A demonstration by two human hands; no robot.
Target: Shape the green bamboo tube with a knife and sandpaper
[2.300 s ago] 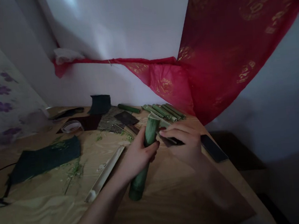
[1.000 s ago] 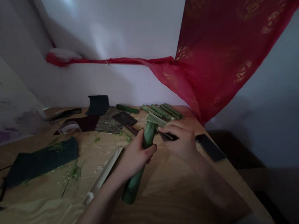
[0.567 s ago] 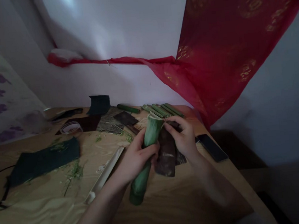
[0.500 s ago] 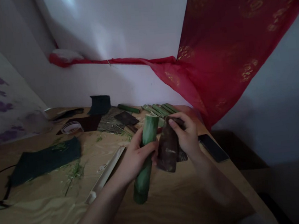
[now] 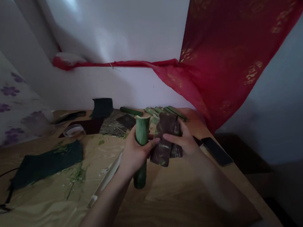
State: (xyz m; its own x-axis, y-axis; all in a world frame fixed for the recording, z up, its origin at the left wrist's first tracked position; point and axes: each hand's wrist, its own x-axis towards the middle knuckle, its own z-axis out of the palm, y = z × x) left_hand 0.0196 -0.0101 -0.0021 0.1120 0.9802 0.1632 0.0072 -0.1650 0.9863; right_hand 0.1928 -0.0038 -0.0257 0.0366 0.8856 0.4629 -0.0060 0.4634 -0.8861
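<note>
My left hand (image 5: 133, 153) is wrapped round a green bamboo tube (image 5: 142, 130), its pale cut rim at the top and its lower end pointing down toward me. The left thumb reaches across to a worn, dark brown sheet of sandpaper (image 5: 162, 152) with pale marks on it. That sheet is creased and folded, and my right hand (image 5: 184, 140) grips it from the right, thumb in front and fingers behind. Both things are held above the wooden table (image 5: 174, 205), side by side. The right fingertips are hidden behind the sheet.
Bamboo strips (image 5: 167, 110) and another bamboo tube (image 5: 131, 111) lie at the back. A phone (image 5: 217, 151) rests by the right edge. At left are a dark green sheet (image 5: 48, 162), green shavings (image 5: 78, 174), a roll of tape (image 5: 73, 130) and a pale trough-shaped strip (image 5: 104, 181).
The bamboo tube has shifted left and stands more upright. My right hand has moved down along the sandpaper, and the sheet has turned and come up toward the left thumb.
</note>
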